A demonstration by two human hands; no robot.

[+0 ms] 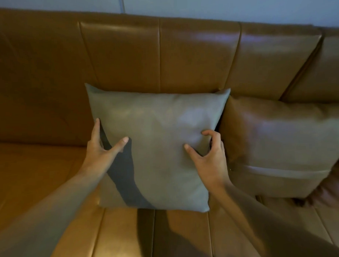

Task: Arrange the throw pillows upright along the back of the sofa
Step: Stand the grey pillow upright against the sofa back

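Note:
A grey-green square throw pillow (157,140) stands upright on the seat, leaning on the back of the brown leather sofa (162,57). My left hand (103,148) grips its left edge, thumb on the front and fingers behind the side. At the pillow's right edge my right hand (209,154) pinches the cover, fingers curled. A brown leather pillow (280,139) stands upright right beside it, touching its right side.
The sofa seat (38,181) stretches to the left of the grey pillow. A pale wall (218,5) rises behind the sofa back. Something dark and fuzzy (332,190) shows at the right edge, below the brown pillow.

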